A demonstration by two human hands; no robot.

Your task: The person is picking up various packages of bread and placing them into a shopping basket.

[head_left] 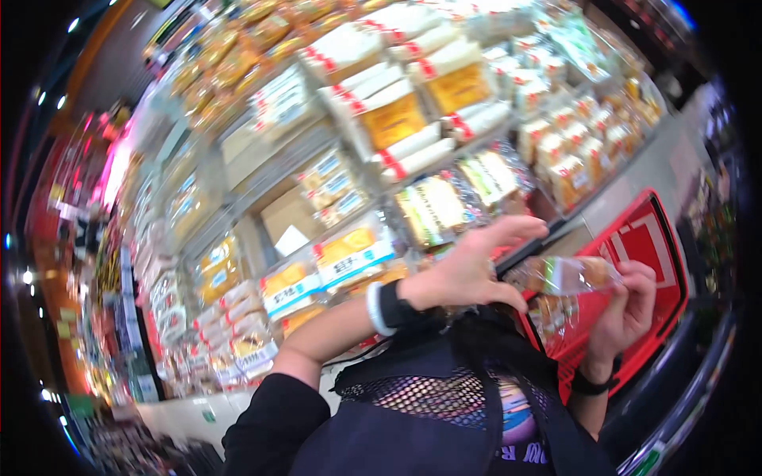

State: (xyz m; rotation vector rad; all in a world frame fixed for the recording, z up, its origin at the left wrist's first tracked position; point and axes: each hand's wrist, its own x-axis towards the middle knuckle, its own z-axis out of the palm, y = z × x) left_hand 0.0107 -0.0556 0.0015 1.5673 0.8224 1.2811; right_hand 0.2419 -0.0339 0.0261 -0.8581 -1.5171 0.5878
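My left hand [468, 266] and my right hand [629, 305] both hold a clear plastic packet of baked goods [565, 275] in front of my chest, one hand at each end. The packet hangs over a red shopping basket [652, 238]. My left wrist wears a black watch with a white band [386, 305], and a dark band circles my right wrist [591, 385]. A second clear packet [552, 316] lies in the basket below the held one.
Store shelves [278, 170] packed with wrapped bread and cake packets [397, 119] fill the view ahead and to the left. More packets [230, 317] sit on the lower shelves. A black mesh bag strap [444, 393] crosses my chest.
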